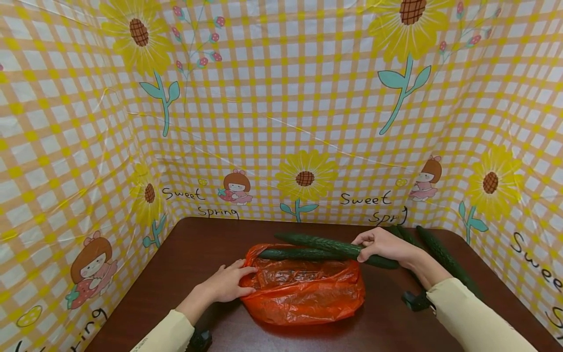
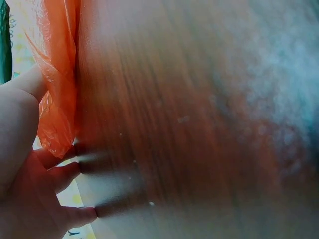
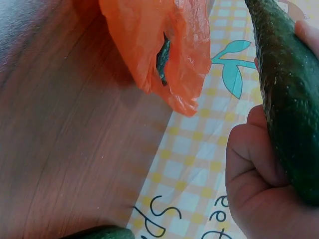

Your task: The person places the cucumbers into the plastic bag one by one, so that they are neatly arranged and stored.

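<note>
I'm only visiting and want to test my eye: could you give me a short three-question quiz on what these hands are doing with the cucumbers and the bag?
1. True or false: the right hand grips a cucumber.
2. What colour is the plastic bag that the left hand holds? A green, B orange, C blue.
3. Where do the other cucumbers lie?

Key: 1 true. 2 B. 3 On the brown table, beyond the right forearm; one more lies in the bag's mouth.
</note>
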A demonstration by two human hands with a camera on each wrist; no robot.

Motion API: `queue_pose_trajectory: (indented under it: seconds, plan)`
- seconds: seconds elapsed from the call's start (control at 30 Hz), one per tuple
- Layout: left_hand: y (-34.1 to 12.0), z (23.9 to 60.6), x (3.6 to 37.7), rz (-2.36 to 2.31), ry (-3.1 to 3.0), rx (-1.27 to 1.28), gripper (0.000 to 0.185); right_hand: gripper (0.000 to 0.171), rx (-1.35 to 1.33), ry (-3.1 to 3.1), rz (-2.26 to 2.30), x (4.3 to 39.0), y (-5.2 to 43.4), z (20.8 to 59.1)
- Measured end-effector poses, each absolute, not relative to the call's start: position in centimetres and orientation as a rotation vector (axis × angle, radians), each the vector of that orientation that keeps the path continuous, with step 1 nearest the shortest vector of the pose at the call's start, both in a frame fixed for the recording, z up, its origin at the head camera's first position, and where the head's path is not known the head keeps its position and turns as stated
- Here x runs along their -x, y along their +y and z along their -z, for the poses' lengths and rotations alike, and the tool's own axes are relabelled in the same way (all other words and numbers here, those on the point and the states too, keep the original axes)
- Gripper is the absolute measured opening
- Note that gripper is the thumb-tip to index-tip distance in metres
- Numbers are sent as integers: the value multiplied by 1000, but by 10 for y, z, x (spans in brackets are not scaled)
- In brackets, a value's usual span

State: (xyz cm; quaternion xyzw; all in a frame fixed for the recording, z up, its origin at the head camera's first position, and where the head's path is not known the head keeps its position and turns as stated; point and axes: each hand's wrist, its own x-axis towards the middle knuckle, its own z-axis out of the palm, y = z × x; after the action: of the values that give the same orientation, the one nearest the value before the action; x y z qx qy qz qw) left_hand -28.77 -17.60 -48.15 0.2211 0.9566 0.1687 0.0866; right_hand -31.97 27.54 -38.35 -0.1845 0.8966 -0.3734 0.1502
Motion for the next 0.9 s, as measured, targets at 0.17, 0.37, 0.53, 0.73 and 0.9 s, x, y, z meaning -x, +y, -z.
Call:
queue_pose_trajectory:
  seconds: [0.17,0.37,0.53,0.73,0.9]
  plan:
    - [-176,478,291,-498,2854,-670,61,45,592,2557,1072,329,266,385]
    - [-175,478,287,-523,2836,-662,59,38,598,2507,1056,335,254,392]
    - [-175,481,284,-533,2830,-661,59,35,642,2481,1024,338,246,399]
    - [-177,479,286,-520,2817,-639,59,31,701,2444,1008,343,234,401]
    - [-177,478,287,-532,2814,-651,59,36,683,2460,997,345,227,402]
